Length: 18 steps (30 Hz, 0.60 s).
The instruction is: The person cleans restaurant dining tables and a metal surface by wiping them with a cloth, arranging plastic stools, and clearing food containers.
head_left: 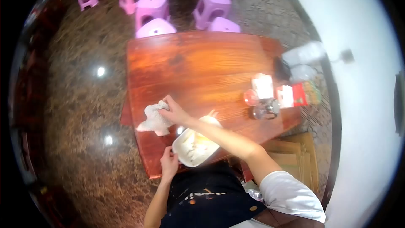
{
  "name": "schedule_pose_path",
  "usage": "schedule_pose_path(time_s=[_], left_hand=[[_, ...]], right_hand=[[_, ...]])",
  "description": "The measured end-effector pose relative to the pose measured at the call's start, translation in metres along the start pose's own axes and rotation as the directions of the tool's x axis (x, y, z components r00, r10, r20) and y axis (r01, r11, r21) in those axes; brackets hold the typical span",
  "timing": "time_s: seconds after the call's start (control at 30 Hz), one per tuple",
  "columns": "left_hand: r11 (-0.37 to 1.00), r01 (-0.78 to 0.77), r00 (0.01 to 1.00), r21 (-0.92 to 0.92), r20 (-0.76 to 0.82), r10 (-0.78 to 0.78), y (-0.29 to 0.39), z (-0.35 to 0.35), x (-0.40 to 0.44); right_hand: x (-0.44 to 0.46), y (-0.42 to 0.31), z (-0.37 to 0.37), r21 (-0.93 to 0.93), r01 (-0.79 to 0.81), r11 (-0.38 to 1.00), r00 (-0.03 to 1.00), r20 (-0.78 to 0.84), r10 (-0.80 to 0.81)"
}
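Note:
My right hand [169, 110] is closed on a white cloth [155, 121], which lies bunched on the left part of the wooden table [202, 67]. My right forearm reaches across a white dish [188, 152] at the table's near edge and hides part of it. Pale and yellowish scraps are in the dish, too blurred to name. My left hand [169, 163] grips the dish's left rim. Behind the forearm a pale round shape [211, 120] shows in part, with thin light sticks at its top.
A glass jar [272, 107], a reddish container [250, 97], a bright white box [263, 86] and red packets [298, 94] stand at the table's right, near a white wall [363, 101]. Several purple stools [152, 6] stand beyond the far edge. Flattened cardboard [295, 156] leans at lower right.

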<state>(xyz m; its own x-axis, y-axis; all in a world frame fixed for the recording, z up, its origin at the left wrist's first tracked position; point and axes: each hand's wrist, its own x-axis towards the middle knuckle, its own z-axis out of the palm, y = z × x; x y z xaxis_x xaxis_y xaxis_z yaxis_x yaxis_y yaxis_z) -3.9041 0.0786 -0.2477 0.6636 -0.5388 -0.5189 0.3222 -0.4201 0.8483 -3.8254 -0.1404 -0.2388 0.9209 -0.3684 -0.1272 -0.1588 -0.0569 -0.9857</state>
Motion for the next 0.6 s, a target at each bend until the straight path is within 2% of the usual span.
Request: schedule_pose_path(time_s=[0.07,0.17,0.2,0.27,0.33,0.37,0.4,0.43,0.5,0.53,0.57,0.6], left_hand=[[0.999,0.02,1.0,-0.047,-0.023,-0.021,-0.003,-0.01,0.006],[0.995,0.057,0.998,-0.084,-0.036,-0.061,0.004,-0.025,0.015],[0.989,0.082,0.995,-0.121,-0.047,-0.088,0.014,-0.025,0.014],[0.997,0.069,0.996,-0.025,-0.048,-0.071,0.009,-0.034,0.02],[0.997,0.081,0.995,-0.005,-0.062,-0.081,0.017,-0.034,0.027],[0.999,-0.016,0.995,0.045,-0.096,0.02,0.015,-0.033,0.03],[0.999,-0.029,0.992,0.038,-0.123,0.034,0.01,-0.034,0.035],[0.999,-0.037,0.988,0.035,-0.147,0.042,0.007,-0.035,0.039],[0.999,0.028,0.964,0.017,-0.264,-0.023,0.029,-0.028,0.033],[0.979,0.039,0.93,0.198,-0.365,0.036,0.026,-0.029,0.034],[0.929,-0.054,0.839,0.367,-0.488,0.242,0.036,-0.022,0.039],[0.874,-0.046,0.76,0.483,-0.551,0.345,0.027,-0.03,0.048]], right_hand=[[-0.003,-0.032,-0.024,0.001,0.049,0.999,0.986,-0.16,-0.049],[0.009,-0.057,-0.095,-0.347,0.322,0.881,0.859,-0.285,-0.426],[0.011,-0.066,-0.121,-0.505,0.351,0.789,0.853,-0.176,-0.492],[0.004,-0.078,-0.17,-0.653,0.384,0.652,0.857,-0.01,-0.515],[-0.001,-0.083,-0.218,-0.675,0.415,0.61,0.87,0.1,-0.482],[-0.002,-0.08,-0.239,-0.662,0.282,0.694,0.959,0.169,-0.229],[-0.003,-0.073,-0.261,-0.661,0.13,0.739,0.97,0.239,0.043],[-0.003,-0.064,-0.277,-0.669,-0.032,0.742,0.901,0.301,0.311],[0.007,-0.016,-0.287,-0.787,0.015,0.617,0.988,0.107,0.112],[0.017,0.011,-0.287,-0.841,0.017,0.541,1.0,0.016,-0.006],[0.028,0.026,-0.273,-0.859,0.034,0.51,0.986,-0.054,-0.157],[0.04,0.041,-0.259,-0.879,0.038,0.476,0.945,-0.123,-0.303]])
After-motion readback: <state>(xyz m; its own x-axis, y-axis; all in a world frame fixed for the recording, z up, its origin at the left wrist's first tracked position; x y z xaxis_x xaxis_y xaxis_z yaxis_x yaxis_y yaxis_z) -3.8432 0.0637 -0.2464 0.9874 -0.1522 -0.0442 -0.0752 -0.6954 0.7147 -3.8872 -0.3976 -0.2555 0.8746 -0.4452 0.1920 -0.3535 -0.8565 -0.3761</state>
